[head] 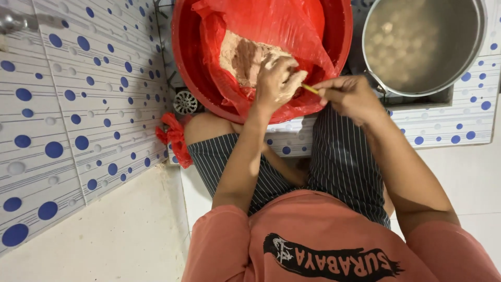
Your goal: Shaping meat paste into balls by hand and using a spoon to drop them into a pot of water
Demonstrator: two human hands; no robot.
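A red basin [183, 57] lined with a red plastic bag [282, 23] holds a pinkish-beige paste [244, 57]. My left hand [276, 81], smeared with the paste, is curled shut on a lump of it over the basin's near side. Just to its right, my right hand [350, 96] pinches a thin yellow utensil [310, 89] whose tip touches my left hand's fingers; the utensil's end is hidden there. A metal pot [482, 47] at the upper right holds cloudy water with several pale balls in it.
A wall tiled in white with blue dots [78, 115] runs along the left. A tiled ledge [443, 125] lies under the pot. A round metal drain cover [185, 102] and a red bag knot [176, 138] sit beside my striped-clad knees [339, 156].
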